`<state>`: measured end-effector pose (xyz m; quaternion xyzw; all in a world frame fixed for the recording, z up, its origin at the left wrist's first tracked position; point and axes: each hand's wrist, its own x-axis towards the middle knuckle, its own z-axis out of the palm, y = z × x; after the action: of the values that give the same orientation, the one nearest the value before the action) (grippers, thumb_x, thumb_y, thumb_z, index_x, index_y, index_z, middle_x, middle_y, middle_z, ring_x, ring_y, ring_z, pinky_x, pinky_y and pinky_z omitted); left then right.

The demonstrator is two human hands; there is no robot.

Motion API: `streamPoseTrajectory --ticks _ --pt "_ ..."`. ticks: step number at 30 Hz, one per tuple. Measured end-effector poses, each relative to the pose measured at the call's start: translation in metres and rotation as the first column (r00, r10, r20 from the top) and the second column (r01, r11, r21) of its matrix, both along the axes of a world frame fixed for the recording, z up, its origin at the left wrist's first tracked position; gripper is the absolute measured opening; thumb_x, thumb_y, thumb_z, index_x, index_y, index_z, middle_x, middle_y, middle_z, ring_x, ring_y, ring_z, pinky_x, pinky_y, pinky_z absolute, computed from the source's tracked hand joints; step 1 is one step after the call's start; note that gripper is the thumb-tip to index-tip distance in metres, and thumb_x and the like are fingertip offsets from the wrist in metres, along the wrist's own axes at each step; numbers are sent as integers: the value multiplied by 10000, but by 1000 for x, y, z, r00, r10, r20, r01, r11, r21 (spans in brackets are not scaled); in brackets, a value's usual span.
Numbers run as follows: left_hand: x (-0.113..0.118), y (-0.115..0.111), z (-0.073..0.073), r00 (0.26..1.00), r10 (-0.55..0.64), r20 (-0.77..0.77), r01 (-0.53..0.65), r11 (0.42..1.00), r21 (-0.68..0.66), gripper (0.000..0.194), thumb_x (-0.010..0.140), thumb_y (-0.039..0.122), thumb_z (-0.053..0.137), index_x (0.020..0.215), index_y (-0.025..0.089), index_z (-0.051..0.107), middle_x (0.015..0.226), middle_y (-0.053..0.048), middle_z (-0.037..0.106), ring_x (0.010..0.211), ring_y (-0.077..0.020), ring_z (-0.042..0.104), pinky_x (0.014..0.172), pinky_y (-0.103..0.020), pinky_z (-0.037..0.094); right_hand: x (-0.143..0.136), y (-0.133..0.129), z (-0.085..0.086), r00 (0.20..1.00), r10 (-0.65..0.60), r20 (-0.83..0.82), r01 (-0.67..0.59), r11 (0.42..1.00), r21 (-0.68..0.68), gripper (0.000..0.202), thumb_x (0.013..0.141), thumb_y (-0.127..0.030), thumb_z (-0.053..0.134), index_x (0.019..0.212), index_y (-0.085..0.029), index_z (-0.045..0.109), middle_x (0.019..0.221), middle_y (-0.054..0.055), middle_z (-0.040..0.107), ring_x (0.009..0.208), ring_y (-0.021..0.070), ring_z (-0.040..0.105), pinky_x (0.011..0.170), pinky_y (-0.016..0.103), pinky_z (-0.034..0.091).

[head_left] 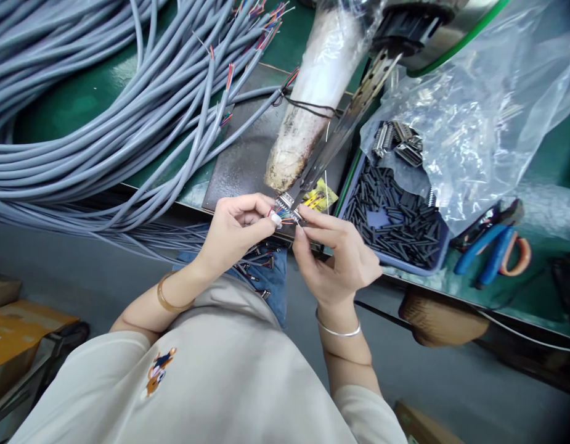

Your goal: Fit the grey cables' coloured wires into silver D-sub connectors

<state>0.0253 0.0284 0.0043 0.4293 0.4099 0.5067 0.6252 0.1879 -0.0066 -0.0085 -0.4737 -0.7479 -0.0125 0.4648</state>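
Observation:
My left hand (pixel 238 228) is closed, thumb and fingertips pinching the cable end with thin coloured wires (pixel 285 217). A small metal multi-pin connector (pixel 285 200) sits against its fingertips, by the wires. From the right, my right hand (pixel 335 253) comes in with thumb and forefinger closed around the end of a thin wire; the fingertips partly cover it. Just above the connector is the lower end of a long dark metal tool (pixel 331 123) with a perforated shaft, which looks like a soldering iron. A yellow piece (pixel 318 197) lies behind my right fingertips.
Grey cables (pixel 127 142) with stripped ends fill the left. A stained white wrapped cylinder (pixel 307 111) slants down beside the iron. To the right stand a tray (pixel 432 265) of short black tubes, a clear bag (pixel 479 123), metal connectors (pixel 400 142) and blue-handled pliers (pixel 492 253).

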Motion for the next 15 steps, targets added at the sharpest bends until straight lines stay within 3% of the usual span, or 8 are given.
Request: streamPoseTrajectory --ticks 6,15 --pt "0 -1 -2 1000 10 -25 -12 999 -42 162 690 90 727 570 131 626 720 0 672 423 12 367 387 -153 265 -1 2 -3 1000 -2 -14 2 1000 -9 200 842 -85 757 855 -212 604 1045 48 810 850 155 787 725 243 626" --pt "0 0 4 1000 9 -26 -10 998 -58 179 690 144 746 575 139 609 708 7 642 444 4 355 394 -167 255 0 5 2 1000 -13 -8 13 1000 4 188 842 -114 779 932 -238 670 1049 25 810 880 177 788 773 295 657"
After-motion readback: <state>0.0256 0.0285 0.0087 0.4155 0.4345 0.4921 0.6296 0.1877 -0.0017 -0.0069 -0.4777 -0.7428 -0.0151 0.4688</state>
